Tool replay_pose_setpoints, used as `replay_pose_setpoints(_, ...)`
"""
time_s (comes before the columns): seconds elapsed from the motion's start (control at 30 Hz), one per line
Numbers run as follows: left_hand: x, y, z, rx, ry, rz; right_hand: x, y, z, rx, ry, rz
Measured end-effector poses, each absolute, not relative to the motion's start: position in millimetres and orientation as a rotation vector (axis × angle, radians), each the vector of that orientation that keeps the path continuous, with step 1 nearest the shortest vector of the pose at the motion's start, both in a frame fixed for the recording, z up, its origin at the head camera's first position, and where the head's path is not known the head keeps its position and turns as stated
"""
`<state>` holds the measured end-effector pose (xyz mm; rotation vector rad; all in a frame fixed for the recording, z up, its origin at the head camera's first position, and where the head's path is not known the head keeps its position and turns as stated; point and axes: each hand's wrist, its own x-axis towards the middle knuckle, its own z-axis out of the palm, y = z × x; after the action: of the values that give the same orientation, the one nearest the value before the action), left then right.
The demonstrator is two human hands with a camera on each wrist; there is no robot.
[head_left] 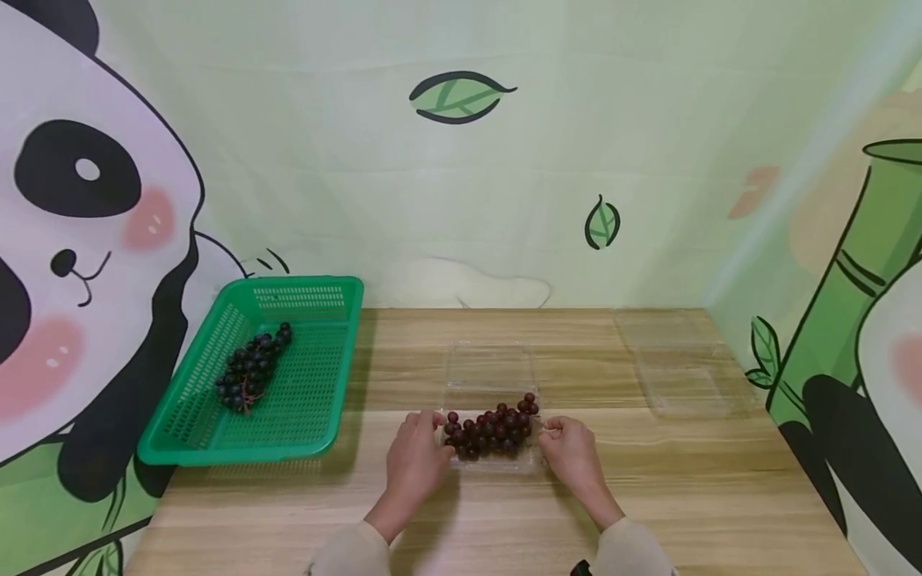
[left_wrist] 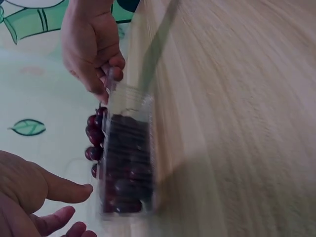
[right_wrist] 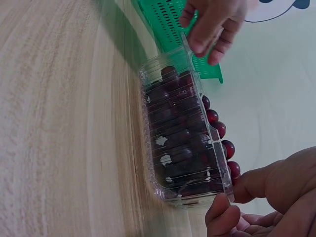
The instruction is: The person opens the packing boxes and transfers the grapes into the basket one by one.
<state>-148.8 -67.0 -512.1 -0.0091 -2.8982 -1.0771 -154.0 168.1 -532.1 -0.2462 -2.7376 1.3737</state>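
Observation:
A bunch of dark red grapes (head_left: 497, 430) lies in a clear plastic clamshell box (right_wrist: 170, 197), some grapes standing above its rim. The box's lid (head_left: 490, 364) is folded back flat on the far side. At the right end, my right hand (head_left: 572, 456) pinches the box's rim between thumb and fingers, as the right wrist view shows. My left hand (head_left: 418, 456) is beside the left end. In the left wrist view its fingers (left_wrist: 71, 191) are loosely extended next to the rim, with nothing held; whether a fingertip touches the plastic is unclear.
To the left stands a green plastic basket (head_left: 306, 400) with a bunch of black grapes (head_left: 252, 368) inside. More clear plastic boxes (head_left: 684, 376) lie at the table's back right. A printed curtain (head_left: 504, 200) hangs behind the wooden table (head_left: 720, 496).

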Motion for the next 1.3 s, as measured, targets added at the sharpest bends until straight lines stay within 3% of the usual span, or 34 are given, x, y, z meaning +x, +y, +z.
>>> replay_pose_setpoints(0.2,-150,-49,-501,-0.271,-2.850,-0.985,-153,170,-531,-0.243,-2.721,1.368)
replay_pose_setpoints(0.8,-166,-8,-468,-0.652,-2.802,-0.857,-155,170,-534,-0.246,-2.699,1.396)
replay_pose_setpoints(1.3,-180,19,-483,-0.922,-2.741,-0.670,-155,170,-532,-0.265,-2.694,1.394)
